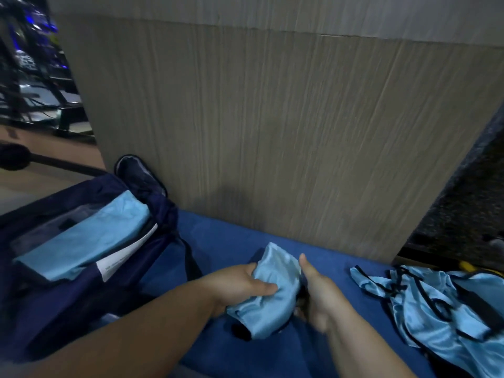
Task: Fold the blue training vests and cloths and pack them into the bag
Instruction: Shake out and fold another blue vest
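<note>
A folded light-blue vest (275, 290) with black trim sits between my hands above the blue bench (321, 347). My left hand (240, 285) grips its left side, thumb on top. My right hand (319, 293) holds its right edge, thumb raised. The dark navy bag (68, 296) stands open at the left, with a folded light-blue cloth (87, 241) and a white paper (128, 255) inside. A heap of unfolded light-blue vests (436, 304) with black trim lies on the bench at the right.
A wood-grain panel (272, 132) rises directly behind the bench. Gym equipment (30, 77) stands in the dim background at the upper left. A dark speckled surface (469, 200) lies at the right. A yellow object (467, 266) peeks out behind the vest heap.
</note>
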Action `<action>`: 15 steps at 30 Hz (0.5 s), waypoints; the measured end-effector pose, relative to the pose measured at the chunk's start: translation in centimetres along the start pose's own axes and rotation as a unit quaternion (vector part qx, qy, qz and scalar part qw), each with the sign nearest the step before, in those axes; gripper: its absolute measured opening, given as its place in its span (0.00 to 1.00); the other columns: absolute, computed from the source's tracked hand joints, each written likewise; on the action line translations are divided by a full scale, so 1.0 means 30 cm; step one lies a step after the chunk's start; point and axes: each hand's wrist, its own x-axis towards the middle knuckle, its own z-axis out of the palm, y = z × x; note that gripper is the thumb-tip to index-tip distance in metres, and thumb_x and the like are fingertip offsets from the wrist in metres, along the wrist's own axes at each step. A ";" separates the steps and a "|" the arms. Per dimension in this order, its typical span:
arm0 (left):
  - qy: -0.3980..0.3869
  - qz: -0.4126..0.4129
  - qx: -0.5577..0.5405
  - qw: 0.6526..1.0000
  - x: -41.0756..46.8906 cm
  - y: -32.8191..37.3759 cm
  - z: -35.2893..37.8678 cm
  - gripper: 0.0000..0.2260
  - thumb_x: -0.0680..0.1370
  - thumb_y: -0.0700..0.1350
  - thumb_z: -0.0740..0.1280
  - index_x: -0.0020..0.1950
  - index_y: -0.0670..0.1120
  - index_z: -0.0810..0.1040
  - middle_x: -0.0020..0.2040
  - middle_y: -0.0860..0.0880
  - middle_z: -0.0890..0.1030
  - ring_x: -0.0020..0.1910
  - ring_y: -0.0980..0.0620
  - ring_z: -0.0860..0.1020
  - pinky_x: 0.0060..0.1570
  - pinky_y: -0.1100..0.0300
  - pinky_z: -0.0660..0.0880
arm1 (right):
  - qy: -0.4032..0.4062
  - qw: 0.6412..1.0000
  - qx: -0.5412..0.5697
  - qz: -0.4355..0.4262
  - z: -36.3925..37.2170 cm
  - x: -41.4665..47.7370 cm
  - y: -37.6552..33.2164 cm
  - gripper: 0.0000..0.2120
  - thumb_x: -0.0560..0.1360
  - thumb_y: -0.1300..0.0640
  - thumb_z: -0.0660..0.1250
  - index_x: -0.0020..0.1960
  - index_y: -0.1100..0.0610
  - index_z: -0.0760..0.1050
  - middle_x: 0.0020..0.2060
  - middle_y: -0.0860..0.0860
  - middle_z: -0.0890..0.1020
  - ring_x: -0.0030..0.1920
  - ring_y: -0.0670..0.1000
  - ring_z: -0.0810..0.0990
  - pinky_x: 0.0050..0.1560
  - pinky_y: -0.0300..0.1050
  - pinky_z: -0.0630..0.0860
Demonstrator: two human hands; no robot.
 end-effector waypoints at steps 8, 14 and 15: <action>0.149 0.031 0.102 0.983 -0.226 0.007 -0.353 0.14 0.73 0.56 0.73 0.55 0.52 0.79 0.49 0.54 0.84 0.49 0.56 0.82 0.54 0.59 0.78 | -0.072 0.987 0.146 -0.007 0.344 0.100 -0.082 0.14 0.77 0.60 0.66 0.60 0.67 0.77 0.49 0.60 0.85 0.41 0.55 0.85 0.39 0.45 0.81; 0.295 0.002 0.119 0.948 -0.371 -0.074 -0.624 0.10 0.80 0.57 0.62 0.57 0.54 0.74 0.53 0.52 0.79 0.48 0.56 0.77 0.47 0.66 0.72 | -0.138 0.981 0.133 -0.030 0.708 0.182 -0.115 0.12 0.77 0.66 0.63 0.60 0.66 0.76 0.51 0.61 0.84 0.46 0.57 0.84 0.45 0.48 0.82; 0.313 -0.009 0.129 0.941 -0.383 -0.087 -0.666 0.14 0.80 0.57 0.62 0.62 0.52 0.72 0.58 0.49 0.78 0.51 0.53 0.76 0.50 0.61 0.72 | -0.140 0.981 0.125 -0.036 0.770 0.196 -0.117 0.13 0.77 0.67 0.64 0.61 0.65 0.76 0.51 0.60 0.84 0.46 0.57 0.84 0.41 0.48 0.82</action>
